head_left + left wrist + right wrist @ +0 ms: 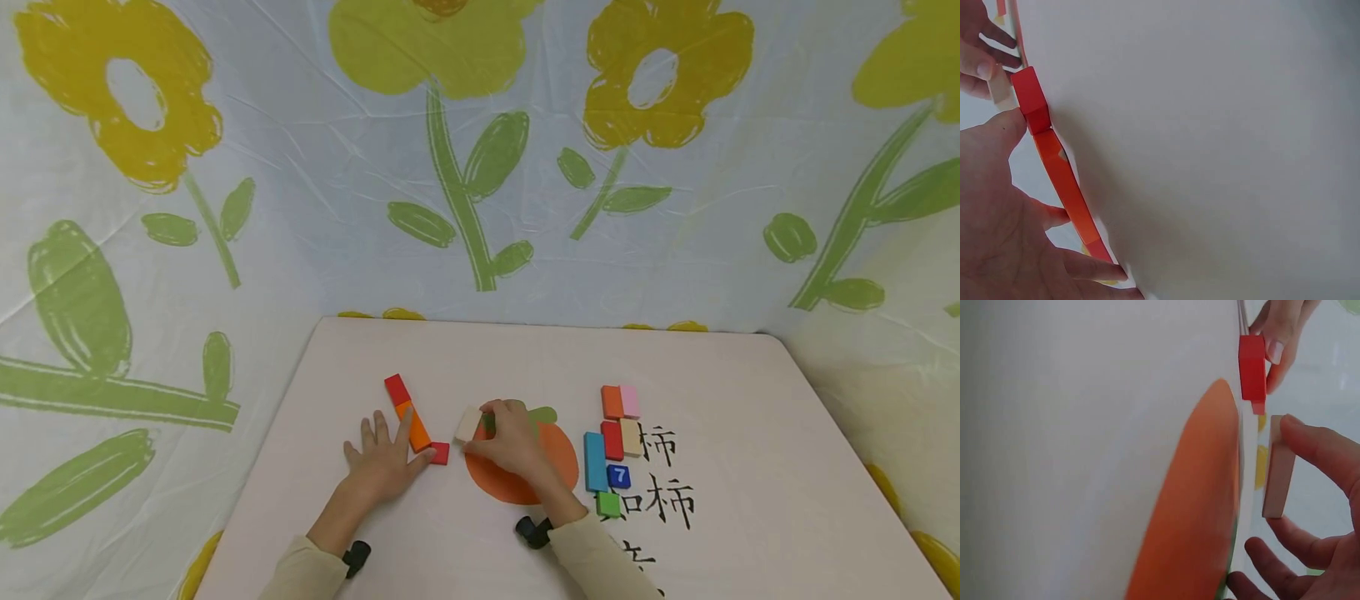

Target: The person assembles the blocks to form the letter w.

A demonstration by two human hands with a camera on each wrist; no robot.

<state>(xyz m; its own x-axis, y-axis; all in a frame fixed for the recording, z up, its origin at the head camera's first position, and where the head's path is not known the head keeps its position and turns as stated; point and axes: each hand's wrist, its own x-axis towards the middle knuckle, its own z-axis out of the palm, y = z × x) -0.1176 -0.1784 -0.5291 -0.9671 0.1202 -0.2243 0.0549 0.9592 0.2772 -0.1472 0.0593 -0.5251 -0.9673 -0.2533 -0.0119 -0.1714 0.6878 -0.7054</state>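
Spread over the left side of the table, my left hand (381, 468) has its thumb at a small red block (439, 453) and its index finger by a long orange block (420, 433). Another red block (397, 389) adjoins the orange one's far end, so these blocks form a bent row. In the left wrist view the thumb tip touches the near red block (1032, 100). My right hand (517, 442) pinches a cream block (1280, 475) between thumb and finger. It holds that block, tilted, just right of the row, by the edge of the printed orange fruit (517, 483).
Right of the fruit print lies a cluster of blocks: orange (612, 402), pink (630, 402), red (612, 440), cream (631, 437), long blue (595, 462), dark blue marked 7 (618, 476) and green (608, 504). Printed characters (671, 502) lie beside them. Flowered cloth (300, 208) stands behind the table.
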